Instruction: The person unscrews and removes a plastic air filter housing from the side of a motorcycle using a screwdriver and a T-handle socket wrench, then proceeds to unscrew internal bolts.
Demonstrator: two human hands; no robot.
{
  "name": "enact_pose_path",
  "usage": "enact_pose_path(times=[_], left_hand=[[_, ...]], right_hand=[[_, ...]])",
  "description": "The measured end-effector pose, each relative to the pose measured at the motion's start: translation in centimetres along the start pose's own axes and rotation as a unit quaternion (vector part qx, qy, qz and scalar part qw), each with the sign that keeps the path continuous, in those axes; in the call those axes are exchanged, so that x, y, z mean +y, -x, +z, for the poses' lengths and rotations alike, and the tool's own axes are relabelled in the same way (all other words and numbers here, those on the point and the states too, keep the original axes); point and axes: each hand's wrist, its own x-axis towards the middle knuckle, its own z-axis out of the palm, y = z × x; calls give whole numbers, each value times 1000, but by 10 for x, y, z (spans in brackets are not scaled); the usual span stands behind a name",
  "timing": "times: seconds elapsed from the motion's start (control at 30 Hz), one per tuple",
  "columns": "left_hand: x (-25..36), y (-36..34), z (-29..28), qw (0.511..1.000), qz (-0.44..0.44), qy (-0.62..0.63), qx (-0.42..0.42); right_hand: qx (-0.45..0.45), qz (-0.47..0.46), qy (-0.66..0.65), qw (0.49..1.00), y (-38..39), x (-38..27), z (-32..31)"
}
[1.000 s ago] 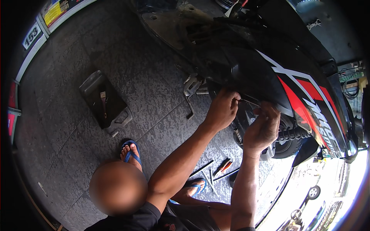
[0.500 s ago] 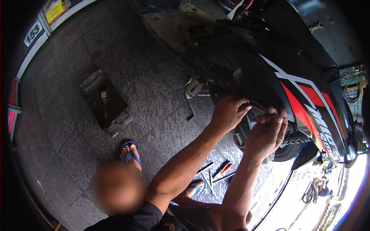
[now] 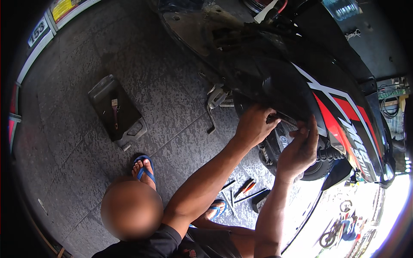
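A scooter with a black side panel [image 3: 275,81] and red and white stripes stands at the upper right. My left hand [image 3: 256,125] is closed in a pinch below the panel's lower edge. A thin, dark, rod-like piece [image 3: 289,119] spans from its fingers toward my right hand. The right hand [image 3: 299,150] has its index finger raised against the panel and its other fingers curled near the rod's far end; its grip is partly hidden. Beneath my hands are the round engine cover [image 3: 282,141] and, further right, the rear shock spring [image 3: 329,155].
On the dark floor at left lies a grey tray [image 3: 137,132] holding a paintbrush [image 3: 115,112]. Orange-handled pliers [image 3: 246,188] and several metal tools lie near my sandalled foot [image 3: 217,209]. The scooter's stand or pedal lever [image 3: 211,118] juts out left. Bright daylight fills the lower right.
My right hand has shifted slightly; its index finger now stretches up along the panel, where its fingers were bunched and blurred. The left hand keeps its pinch. Outside, a motorcycle shows at lower right.
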Motion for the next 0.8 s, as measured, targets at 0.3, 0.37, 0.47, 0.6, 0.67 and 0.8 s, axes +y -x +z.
enact_pose_path(times=[0.3,0.37,0.47,0.6,0.67,0.8], left_hand=[[0,-2,0,1000,9,11,-6],[0,-2,-1,1000,18,1,-1],[1,-1,-2,999,16,-33,4],[0,-1,-1,999,-1,-40,-9],[0,-1,1,999,-1,-47,-2],[-1,2,3,996,46,-43,64]], right_hand=[[-1,-167,-16,986,4,18,9],[27,-141,22,989,10,14,11],[38,-67,-79,994,15,10,13],[37,87,-305,948,13,12,12],[19,143,-482,864,10,14,11],[22,161,-513,843,8,10,9]])
